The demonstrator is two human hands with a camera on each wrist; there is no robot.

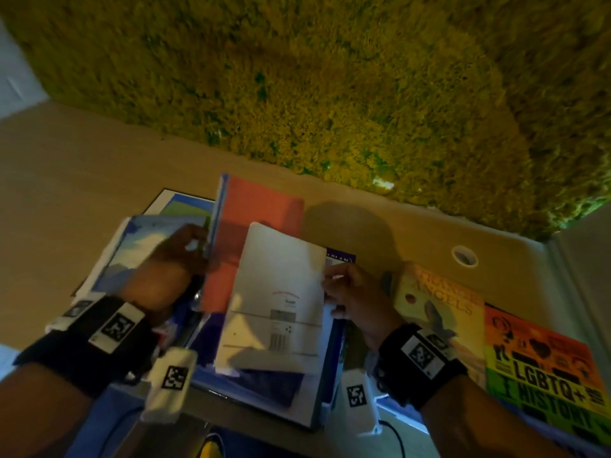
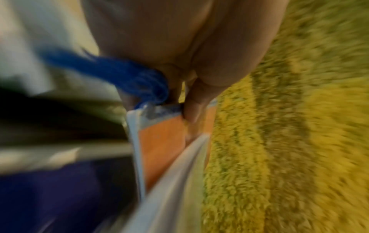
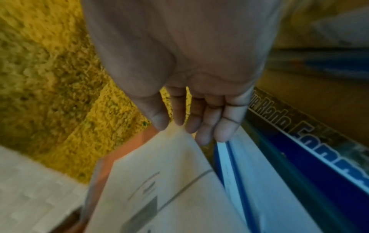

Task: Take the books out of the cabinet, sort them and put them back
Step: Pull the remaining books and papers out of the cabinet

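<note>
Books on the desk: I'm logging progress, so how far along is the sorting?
Done: books are out, including the LGBTQ+ History book lying flat at right. In hand: the left hand grips an orange book; the right hand pinches a white book. Left: sorting and putting all back; no cabinet shows.

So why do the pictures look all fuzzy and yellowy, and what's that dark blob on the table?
Head view: dim, yellow-tinted light; the round dark patch on the table is a shadow, and the straight edges bend from the wide lens. Left wrist view: heavy motion smear, so the orange book and blue cord look streaky. Right wrist view: the right hand and white book are soft, though the letters on the blue book partly read.
</note>
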